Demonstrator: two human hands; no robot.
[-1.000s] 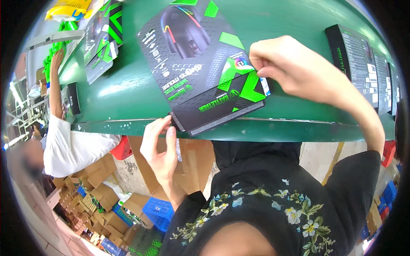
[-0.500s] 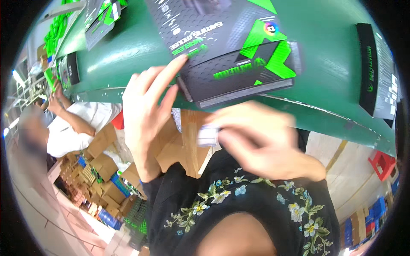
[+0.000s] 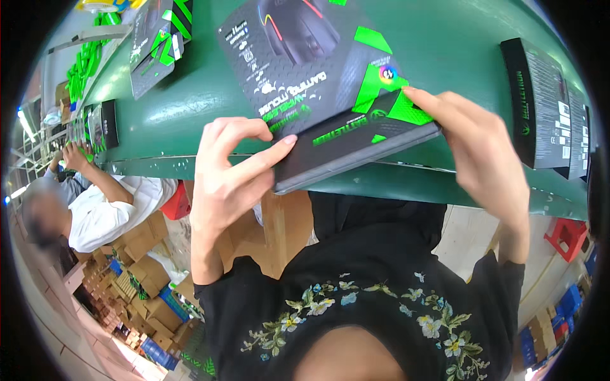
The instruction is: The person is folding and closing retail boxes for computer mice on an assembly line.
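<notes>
Now that our right hand (image 3: 481, 143) has returned to the mouse box (image 3: 325, 92) overhanging the green table (image 3: 190, 101), we brace both ends of its flap (image 3: 346, 145), left hand (image 3: 227, 173) pinching one corner, right fingers touching the other, grip unclear, with green lettering (image 3: 340, 131) between and white lettering (image 3: 304, 89) beyond.

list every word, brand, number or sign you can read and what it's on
I don't copy out wording, but here's where it stands:
Mouse box: green lettering on the front flap; white and green lettering on its face; a tiny mark in a rainbow disc.
Box at right: green lettering on its black side; grey face print too small.
Carton at upper left: too small to read.
</notes>
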